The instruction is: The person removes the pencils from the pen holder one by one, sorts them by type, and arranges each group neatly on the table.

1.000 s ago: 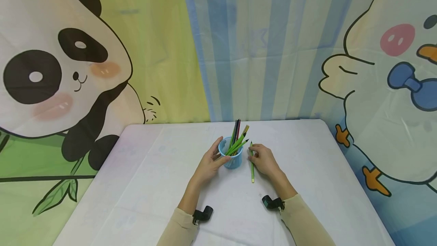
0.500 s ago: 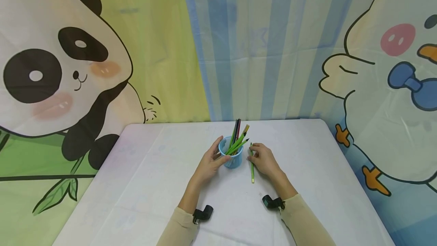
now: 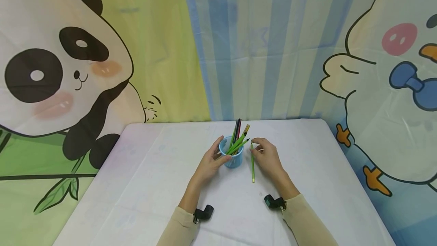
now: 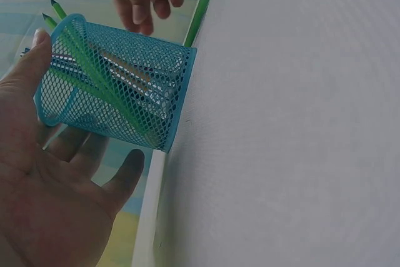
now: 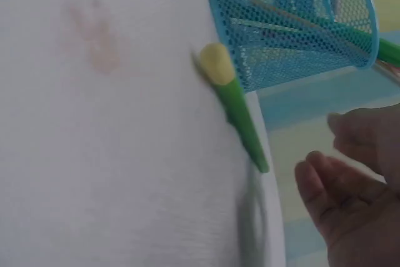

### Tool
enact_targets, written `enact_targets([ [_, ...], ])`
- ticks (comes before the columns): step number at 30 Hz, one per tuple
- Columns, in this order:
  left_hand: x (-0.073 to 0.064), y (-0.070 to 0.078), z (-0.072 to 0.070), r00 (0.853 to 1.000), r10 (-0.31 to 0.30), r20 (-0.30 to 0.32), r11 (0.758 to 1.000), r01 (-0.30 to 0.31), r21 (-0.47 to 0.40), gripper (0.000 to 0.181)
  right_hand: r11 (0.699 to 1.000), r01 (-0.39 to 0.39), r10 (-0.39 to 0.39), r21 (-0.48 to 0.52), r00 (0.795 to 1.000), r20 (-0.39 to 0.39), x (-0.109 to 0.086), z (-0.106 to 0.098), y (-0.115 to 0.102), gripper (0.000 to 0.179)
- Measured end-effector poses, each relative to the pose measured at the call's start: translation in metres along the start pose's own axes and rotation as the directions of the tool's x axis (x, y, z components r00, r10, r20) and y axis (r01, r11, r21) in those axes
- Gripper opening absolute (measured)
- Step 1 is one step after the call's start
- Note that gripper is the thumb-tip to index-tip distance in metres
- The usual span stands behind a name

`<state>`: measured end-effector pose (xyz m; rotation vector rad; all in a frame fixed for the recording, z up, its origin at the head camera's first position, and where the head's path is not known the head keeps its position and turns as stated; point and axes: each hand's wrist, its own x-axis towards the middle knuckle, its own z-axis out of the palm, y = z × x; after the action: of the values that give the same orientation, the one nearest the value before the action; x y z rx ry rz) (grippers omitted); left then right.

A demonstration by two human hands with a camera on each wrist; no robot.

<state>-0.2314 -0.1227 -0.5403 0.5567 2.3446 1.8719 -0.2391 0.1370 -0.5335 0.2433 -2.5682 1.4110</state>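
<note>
A blue mesh pencil cup [image 3: 235, 160] stands upright near the table's far edge, holding several pencils [image 3: 238, 145], some green and some dark. My left hand [image 3: 209, 165] holds it from the left, thumb [image 4: 31, 60] at the rim and fingers around its side. One green pencil [image 3: 253, 168] with a pale yellow end lies on the table just right of the cup. Over its far end hovers my right hand [image 3: 268, 158], fingers relaxed and bent. The right wrist view shows that hand [image 5: 362, 204] apart from the green pencil [image 5: 242, 120], with nothing in the fingers.
White cloth covers the table [image 3: 153, 200]. Behind it hangs a printed curtain [image 3: 249, 48] with blue stripes, a panda on the left and a white bird on the right. Each wrist carries a small black camera [image 3: 203, 213].
My right hand has let go of the green pencil and moved slightly up and right from it. The pencil stays on the table; the left hand and the cup hold still.
</note>
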Motion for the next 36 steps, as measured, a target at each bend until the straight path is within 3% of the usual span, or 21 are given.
enact_targets([
  [6,0.001,0.0,0.0,1.0,0.0,0.001,1.0,0.0,0.0,0.083,0.989,0.14,-0.133,0.049,0.982,-0.132,0.003,-0.006,-0.008,0.034],
  [16,0.001,-0.001,0.0,1.0,-0.004,0.001,1.0,0.004,-0.001,0.082,0.972,0.21,-0.183,0.104,0.957,-0.224,0.002,-0.012,-0.017,0.034],
  [25,0.0,0.0,-0.001,1.0,-0.006,0.005,1.0,0.006,0.007,0.085,0.921,0.348,-0.277,0.172,0.899,-0.339,0.0,-0.008,-0.018,0.034],
  [28,0.0,0.0,-0.001,1.0,-0.01,0.002,1.0,0.01,0.008,0.085,0.907,0.381,-0.301,0.178,0.885,-0.356,0.0,-0.006,-0.02,0.035],
  [36,0.002,-0.002,0.0,1.0,-0.005,0.001,1.0,0.005,0.0,0.086,0.859,0.463,-0.374,0.218,0.858,-0.351,-0.012,-0.019,-0.056,0.032],
])
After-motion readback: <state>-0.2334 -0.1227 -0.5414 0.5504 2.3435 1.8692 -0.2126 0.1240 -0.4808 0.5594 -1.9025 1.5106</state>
